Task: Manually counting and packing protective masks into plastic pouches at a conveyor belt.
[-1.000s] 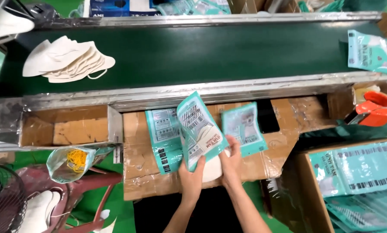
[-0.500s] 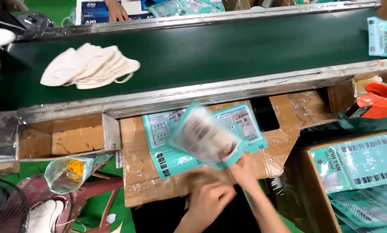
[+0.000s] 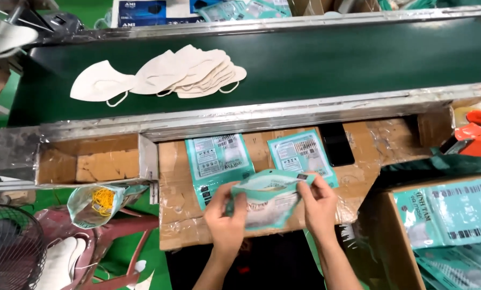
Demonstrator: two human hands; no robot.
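A: What's changed?

B: I see the teal pouch, waved upright a second ago, now lying flat between both hands. Left hand pinches its left edge, right hand its top right corner; both clamped on it, just above the taped cardboard worktop.

A: So it's filled?

B: Something white shows through its window; I judge sealing is in hand.

A: Room?

B: Two flat pouches lie just behind. The conveyor rail bounds the far side, the carton the right. White masks ride the belt, well apart.
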